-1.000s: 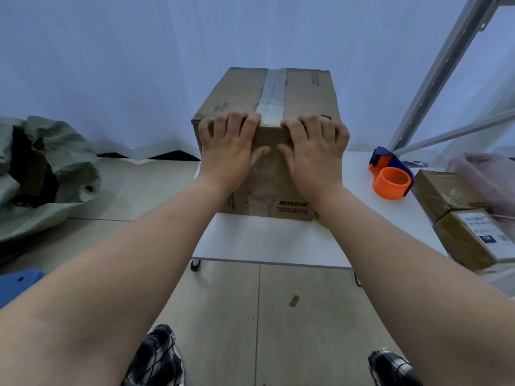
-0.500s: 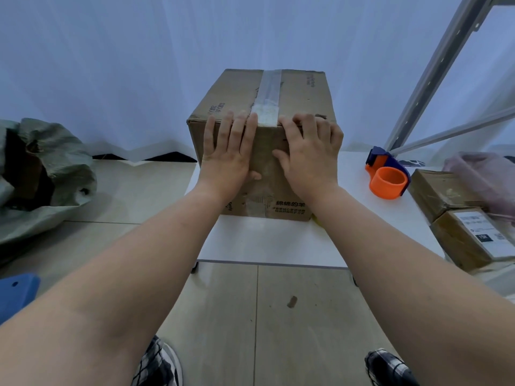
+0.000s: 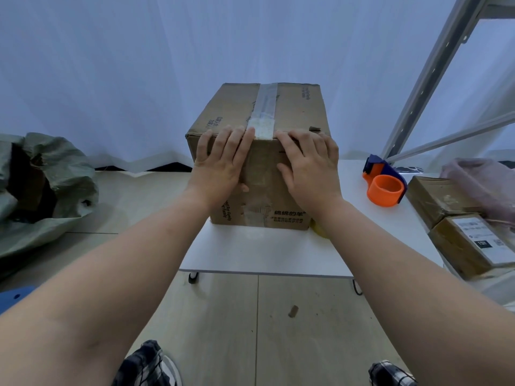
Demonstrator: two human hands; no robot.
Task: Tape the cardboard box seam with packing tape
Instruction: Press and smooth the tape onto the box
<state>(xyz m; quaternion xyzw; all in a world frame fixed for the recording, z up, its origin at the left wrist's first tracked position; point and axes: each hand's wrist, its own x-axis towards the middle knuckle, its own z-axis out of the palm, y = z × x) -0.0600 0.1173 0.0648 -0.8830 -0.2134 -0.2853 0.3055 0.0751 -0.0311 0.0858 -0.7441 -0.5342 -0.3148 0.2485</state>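
A brown cardboard box [image 3: 295, 112] stands on a small white table [image 3: 262, 252]. A strip of clear packing tape [image 3: 266, 107] runs along its top seam and folds over the near edge. My left hand [image 3: 223, 160] lies flat on the box's near face, fingers spread, fingertips at the top edge left of the tape. My right hand [image 3: 309, 162] lies flat on the same face to the right of the tape. Neither hand holds anything. An orange and blue tape dispenser [image 3: 386, 185] sits on the table to the right of the box.
Two taped brown parcels [image 3: 459, 224] and a pink bag [image 3: 485, 185] lie at the table's right end. A grey-green sack [image 3: 41, 185] sits on the floor at left. A metal frame [image 3: 434, 68] rises at right. My shoes show at the bottom.
Both hands have slid down from the box's top edge onto its near face, flattening and spreading apart from the tape strip.
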